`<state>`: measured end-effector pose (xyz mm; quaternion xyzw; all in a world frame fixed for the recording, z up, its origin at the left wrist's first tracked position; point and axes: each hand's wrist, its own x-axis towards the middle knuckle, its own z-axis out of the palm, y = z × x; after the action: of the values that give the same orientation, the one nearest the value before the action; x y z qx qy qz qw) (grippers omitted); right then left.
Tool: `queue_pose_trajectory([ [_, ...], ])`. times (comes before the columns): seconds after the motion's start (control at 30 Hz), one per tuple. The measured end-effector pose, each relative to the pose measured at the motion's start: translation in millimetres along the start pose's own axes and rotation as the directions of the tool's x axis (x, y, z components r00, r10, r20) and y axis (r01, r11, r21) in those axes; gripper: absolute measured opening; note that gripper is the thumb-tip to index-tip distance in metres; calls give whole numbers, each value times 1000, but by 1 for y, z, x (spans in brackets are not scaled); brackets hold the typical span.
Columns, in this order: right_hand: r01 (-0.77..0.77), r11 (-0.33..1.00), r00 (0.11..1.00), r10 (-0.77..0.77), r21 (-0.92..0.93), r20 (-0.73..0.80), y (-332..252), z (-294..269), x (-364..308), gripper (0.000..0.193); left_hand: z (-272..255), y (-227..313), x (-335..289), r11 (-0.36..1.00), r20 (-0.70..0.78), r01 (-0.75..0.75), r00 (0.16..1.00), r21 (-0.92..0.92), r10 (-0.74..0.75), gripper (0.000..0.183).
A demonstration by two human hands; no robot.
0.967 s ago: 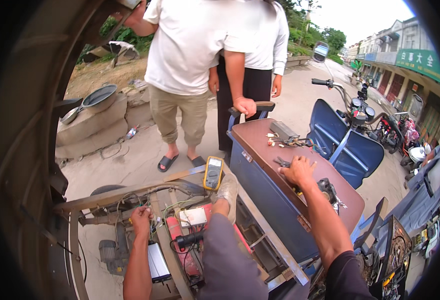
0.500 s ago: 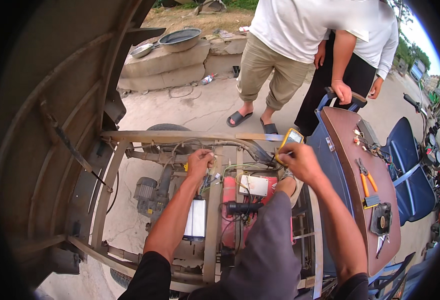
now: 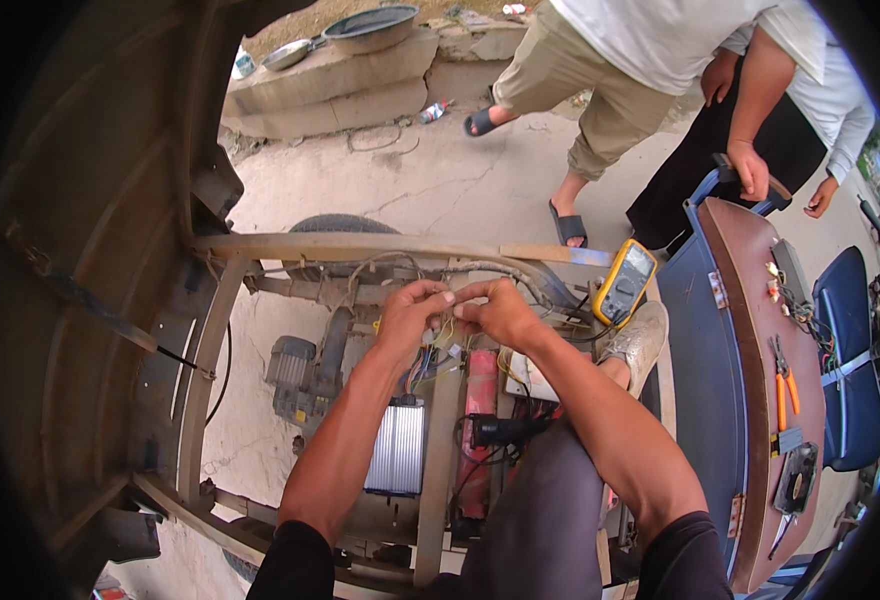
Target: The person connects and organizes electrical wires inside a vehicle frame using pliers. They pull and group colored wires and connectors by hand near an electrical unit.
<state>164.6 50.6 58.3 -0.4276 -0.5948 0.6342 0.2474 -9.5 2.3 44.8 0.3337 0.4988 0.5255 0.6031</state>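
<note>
Concrete ground (image 3: 430, 190) lies beneath the open metal frame (image 3: 360, 245) in the head view; left hand (image 3: 417, 312) and right hand (image 3: 498, 314) are close together at the thin wires (image 3: 419, 368) beyond the silver finned box (image 3: 395, 450), fingertips bunched, though what they clamp I cannot tell; the wires look light, limp, easily snapped, best pinched near their ends

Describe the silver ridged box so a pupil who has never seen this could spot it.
Find the large open metal frame, then the left hand near its far bar. Below that hand, left of the long red block, lies a rectangular box with coloured wires at its upper end. Its bright silver, ridged face sets it apart from the dull grey motor-like unit to its left.
</note>
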Motion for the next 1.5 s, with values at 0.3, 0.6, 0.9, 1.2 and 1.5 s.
queue_pose_trajectory([
  [0.3,-15,1000,988,19,22,-151,3,-1,9,15,1,14,-20,972,-141,-145,975,186,173,15],
  [0.6,-139,923,974,192,358,-116,-2,-8,-1,11,10,-32,-99,327,135,-319,868,890,478,20],
  [0.9,-103,908,982,157,406,-101,6,-12,-2,8,13,-52,-105,251,100,-272,838,929,537,15],
  [1.2,-67,916,972,148,396,-180,6,-13,-4,7,1,-42,-103,449,-55,-258,817,855,574,31],
  [1.5,-68,929,972,144,363,-187,5,-12,-4,7,1,-38,-89,391,-26,-198,867,899,497,34],
])
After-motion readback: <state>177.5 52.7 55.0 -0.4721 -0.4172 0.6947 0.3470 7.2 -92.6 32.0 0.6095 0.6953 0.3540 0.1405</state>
